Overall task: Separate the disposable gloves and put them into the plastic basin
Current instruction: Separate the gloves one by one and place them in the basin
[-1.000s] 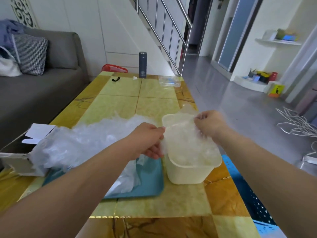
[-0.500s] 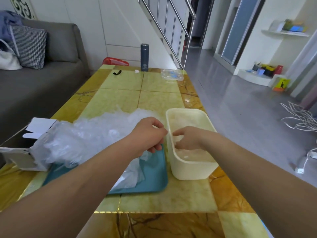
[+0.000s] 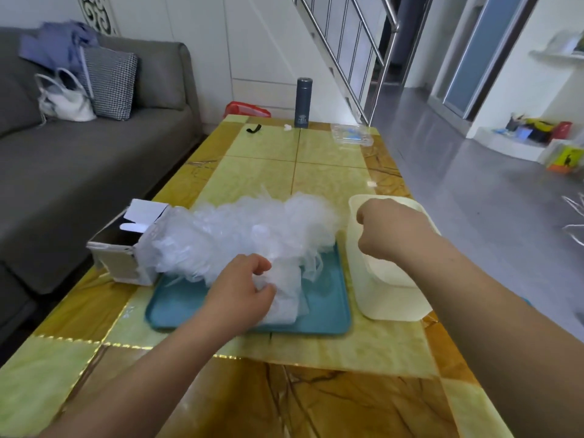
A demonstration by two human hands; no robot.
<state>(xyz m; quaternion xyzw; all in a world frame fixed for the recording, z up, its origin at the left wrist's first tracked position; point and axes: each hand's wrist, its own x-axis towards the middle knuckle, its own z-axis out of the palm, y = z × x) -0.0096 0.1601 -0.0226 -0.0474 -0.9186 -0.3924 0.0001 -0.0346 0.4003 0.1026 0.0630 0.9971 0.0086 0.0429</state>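
Observation:
A big heap of clear disposable gloves [image 3: 252, 230] spills from a cardboard box [image 3: 121, 257] onto a teal tray [image 3: 328, 314]. My left hand [image 3: 241, 290] rests on the heap's near edge, and its thumb and curled fingers pinch a flat glove [image 3: 284, 298] lying on the tray. A cream plastic basin [image 3: 392, 300] stands just right of the tray. Above its rim is my right hand [image 3: 392, 230], fingers curled into a fist with nothing visible in it. This hand hides most of the basin's inside.
At the table's far end stand a dark flask [image 3: 302, 102], a clear plastic container [image 3: 350, 135] and a small black clip [image 3: 253, 129]. A grey sofa [image 3: 94, 159] runs along the left. The table's right edge drops to the floor just past the basin.
My right hand dropped a glove into the basin and has risen out of it with nothing in its fingers. My left hand moved down to the heap's near edge and took hold of another glove.

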